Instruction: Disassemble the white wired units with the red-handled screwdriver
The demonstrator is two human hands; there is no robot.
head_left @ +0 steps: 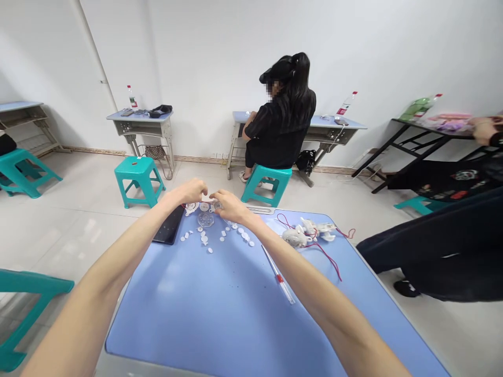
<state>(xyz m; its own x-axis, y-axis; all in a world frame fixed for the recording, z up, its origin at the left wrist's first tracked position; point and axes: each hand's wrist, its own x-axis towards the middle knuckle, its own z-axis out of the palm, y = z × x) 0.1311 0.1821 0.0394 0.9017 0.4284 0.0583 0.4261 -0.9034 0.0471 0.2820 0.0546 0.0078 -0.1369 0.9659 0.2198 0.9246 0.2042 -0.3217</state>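
At the far edge of the blue desk [220,314], my left hand [193,190] hovers with its fingers curled down; what they hold, if anything, is too small to make out. A white round part [191,207] lies just below it. My right hand [231,207] is bent around a small clear round plastic piece [217,206] by its fingertips. Between and below both hands lies a larger clear plastic disc [206,219], beside a white disc [204,207]. Several small white plastic pieces [204,238] are scattered nearer to me. Part of a red cord shows near the fingertips.
A dark phone or tablet [167,228] lies at the desk's left edge. To the right are grey-white assembled parts with red cords [296,237] and a clear tube with a red band [280,278]. A person [285,115] sits ahead; another stands at right. Green stools [137,173] stand around.
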